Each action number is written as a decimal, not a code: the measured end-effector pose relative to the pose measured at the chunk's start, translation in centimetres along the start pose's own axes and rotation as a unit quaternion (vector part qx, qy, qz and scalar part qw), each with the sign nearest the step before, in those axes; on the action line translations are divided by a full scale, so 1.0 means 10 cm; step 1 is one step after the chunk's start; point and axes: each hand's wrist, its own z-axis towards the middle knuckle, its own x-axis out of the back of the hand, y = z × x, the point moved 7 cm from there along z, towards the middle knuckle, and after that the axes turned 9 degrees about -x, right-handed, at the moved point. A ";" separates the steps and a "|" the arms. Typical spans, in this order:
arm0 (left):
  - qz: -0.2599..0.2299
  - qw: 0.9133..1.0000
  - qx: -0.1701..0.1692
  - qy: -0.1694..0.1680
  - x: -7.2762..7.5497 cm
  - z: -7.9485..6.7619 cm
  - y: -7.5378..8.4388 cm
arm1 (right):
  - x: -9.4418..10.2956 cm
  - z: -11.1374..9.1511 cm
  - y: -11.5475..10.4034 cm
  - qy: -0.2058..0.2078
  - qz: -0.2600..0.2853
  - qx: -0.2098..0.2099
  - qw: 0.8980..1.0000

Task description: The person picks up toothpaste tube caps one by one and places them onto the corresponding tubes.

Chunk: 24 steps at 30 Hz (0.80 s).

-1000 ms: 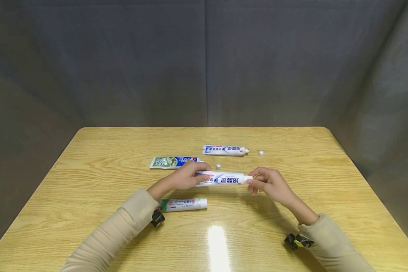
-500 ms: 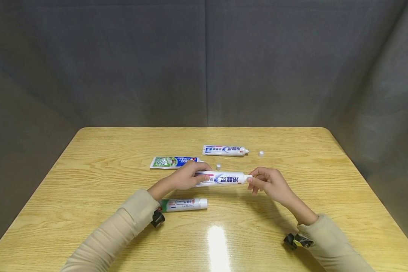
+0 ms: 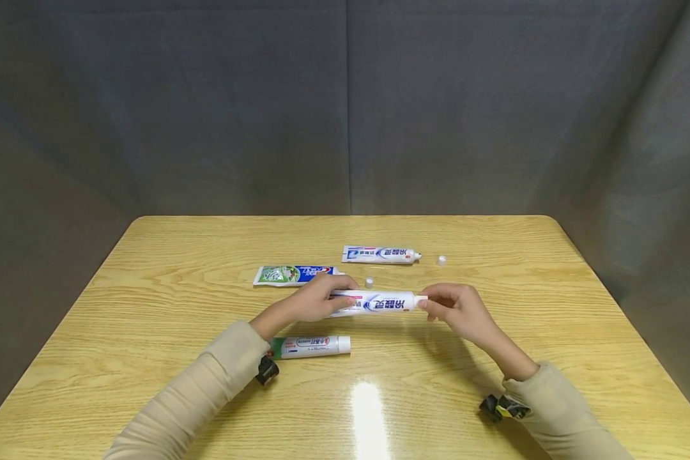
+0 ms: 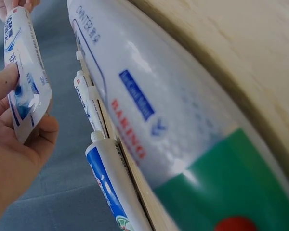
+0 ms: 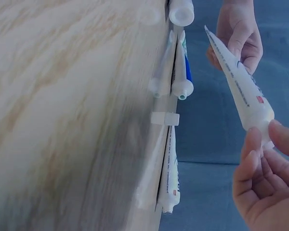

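My left hand (image 3: pixel 317 298) grips a white toothpaste tube (image 3: pixel 388 301) by its flat end, thumb on top and fingers beneath, as the left wrist view shows. At the tube's other end, my right hand (image 3: pixel 460 312) pinches the white cap (image 3: pixel 422 302) between thumb and fingers. The tube is held level above the table, its cap pointing right. In the right wrist view the fingertips (image 5: pixel 251 139) close round the cap and partly hide it.
Behind the hands lie a green-and-blue tube (image 3: pixel 293 275) and an uncapped white tube (image 3: pixel 379 255). Two loose caps, one near (image 3: pixel 369 281) and one farther right (image 3: pixel 442 260), stand by them. A green-and-white capped tube (image 3: pixel 316 345) lies by the left wrist on the wooden table (image 3: pixel 167 255).
Both hands stay in place on the tube. The right fingers have shifted slightly at the cap; the tubes and caps on the table have not moved.
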 end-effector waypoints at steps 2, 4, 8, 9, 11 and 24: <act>0.000 1.000 0.001 0.000 0.00 0.00 0.00 | 0.00 0.00 -0.01 0.000 0.008 0.004 1.000; -0.002 1.000 0.005 0.000 0.01 0.00 0.00 | 0.00 0.00 -0.02 -0.004 0.015 0.008 1.000; 0.000 1.000 0.011 -0.004 0.01 0.00 0.00 | -0.01 0.00 -0.02 -0.010 0.012 0.002 1.000; 0.003 1.000 0.011 -0.004 0.01 0.00 0.00 | -0.01 0.00 -0.02 -0.011 0.009 -0.002 1.000; 0.010 1.000 0.010 -0.005 0.01 0.00 0.01 | -0.01 0.00 0.00 -0.011 0.002 -0.008 1.000; 0.038 0.999 0.021 -0.003 -0.02 0.00 -0.01 | -0.04 0.02 0.03 -0.020 0.006 -0.030 0.999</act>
